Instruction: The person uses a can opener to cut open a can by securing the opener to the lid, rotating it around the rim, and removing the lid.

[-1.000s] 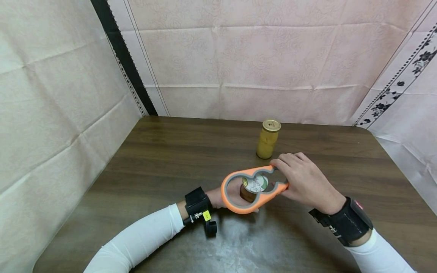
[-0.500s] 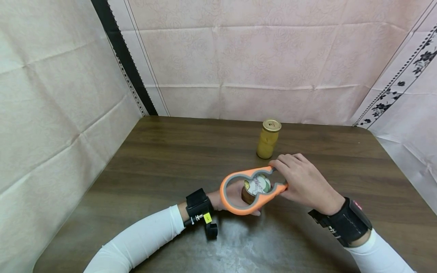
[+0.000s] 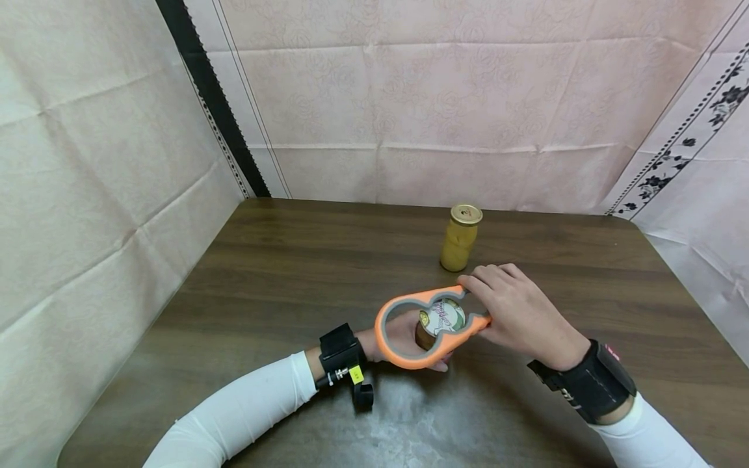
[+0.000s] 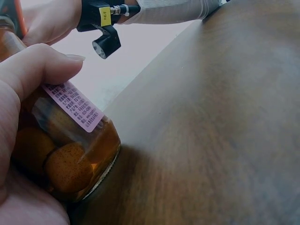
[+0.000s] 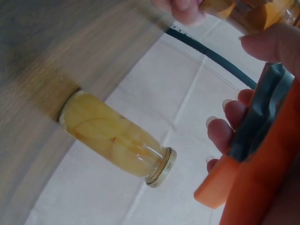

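My left hand (image 3: pixel 404 335) grips a glass jar (image 4: pixel 70 145) of round brown fruit in amber liquid, its thumb over a pale printed label. The jar stands tilted in the left wrist view, its base close to the table. My right hand (image 3: pixel 517 315) holds the two handles of an orange jar opener (image 3: pixel 383 328) with a grey toothed inner lining. The opener's loop surrounds the jar's white and green printed lid (image 3: pixel 445 316), which lies toward the handle end of the loop. Fingers (image 5: pixel 220 133) of the right hand curl around the handles in the right wrist view.
A closed glass jar (image 3: pixel 458 244) of yellow fruit with a gold lid stands upright just beyond my right hand. The brown wooden table (image 3: pixel 292 260) ends at a pale cloth backdrop (image 3: pixel 468 104) behind and on both sides.
The left hand and its jar have shifted slightly right, while the right hand and opener have moved slightly left. The lid now sits nearer the handle end of the loop.
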`<control>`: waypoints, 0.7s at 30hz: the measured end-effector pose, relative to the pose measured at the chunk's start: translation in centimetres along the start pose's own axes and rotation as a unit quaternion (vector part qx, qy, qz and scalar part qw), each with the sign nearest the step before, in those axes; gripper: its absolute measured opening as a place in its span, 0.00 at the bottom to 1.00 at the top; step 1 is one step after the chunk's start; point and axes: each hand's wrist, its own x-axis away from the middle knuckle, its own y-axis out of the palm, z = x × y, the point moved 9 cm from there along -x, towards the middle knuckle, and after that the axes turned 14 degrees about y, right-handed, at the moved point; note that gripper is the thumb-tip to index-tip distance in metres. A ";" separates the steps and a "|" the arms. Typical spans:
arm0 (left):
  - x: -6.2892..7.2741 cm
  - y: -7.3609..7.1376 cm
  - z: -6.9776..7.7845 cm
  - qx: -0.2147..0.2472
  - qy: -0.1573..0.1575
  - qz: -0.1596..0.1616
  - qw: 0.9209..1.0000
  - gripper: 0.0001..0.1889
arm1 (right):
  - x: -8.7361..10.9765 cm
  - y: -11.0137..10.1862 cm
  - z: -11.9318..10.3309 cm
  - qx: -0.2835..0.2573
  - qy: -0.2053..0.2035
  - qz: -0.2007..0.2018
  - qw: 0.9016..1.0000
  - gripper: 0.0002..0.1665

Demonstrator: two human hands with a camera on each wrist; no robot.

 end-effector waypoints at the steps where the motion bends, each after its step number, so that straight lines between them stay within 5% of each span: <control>1: 0.1 0.2 0.1 0.015 -0.001 -0.001 1.000 0.45 | 0.0 0.1 0.0 0.004 0.001 -0.003 1.000 0.40; 3: 0.2 0.5 0.1 0.086 -0.011 0.015 0.996 0.44 | 0.1 0.2 -0.1 0.010 0.000 -0.006 1.000 0.41; 5: 0.3 0.6 0.1 0.108 -0.015 0.022 0.994 0.41 | 0.1 0.2 -0.3 0.013 -0.002 -0.007 1.000 0.42; 15: 0.5 -0.2 -0.5 0.154 -0.031 0.078 0.984 0.29 | 0.2 0.1 -1.3 0.055 -0.020 0.026 0.998 0.40; 19: 0.3 -0.7 -0.3 0.067 -0.008 0.058 0.996 0.36 | 0.2 -0.1 -1.6 0.061 -0.016 0.037 0.997 0.43; 21: 0.1 -0.9 0.3 -0.058 0.026 0.022 0.998 0.41 | 0.2 -0.1 -1.8 0.060 -0.017 0.041 0.997 0.45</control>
